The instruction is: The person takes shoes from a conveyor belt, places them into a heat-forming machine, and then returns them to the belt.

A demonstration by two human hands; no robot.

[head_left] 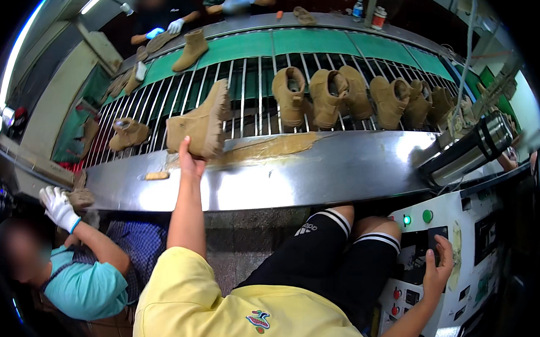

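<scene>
By the worker's clock, a tan boot [197,120] is at eleven above the metal ledge [269,180], sole facing three; the left hand [191,159] grips it, thumb on its side. Near three, the right hand [439,260] is parted, fingers half-curled, by a white control panel [465,279] (touching or not, I can't tell). More boots [328,102] stand from twelve to one.

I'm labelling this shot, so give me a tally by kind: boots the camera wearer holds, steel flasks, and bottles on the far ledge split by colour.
Boot in the left hand: 1
Flask: 1
Blue bottle: 1
Red-and-white bottle: 1
Total: 4
</scene>
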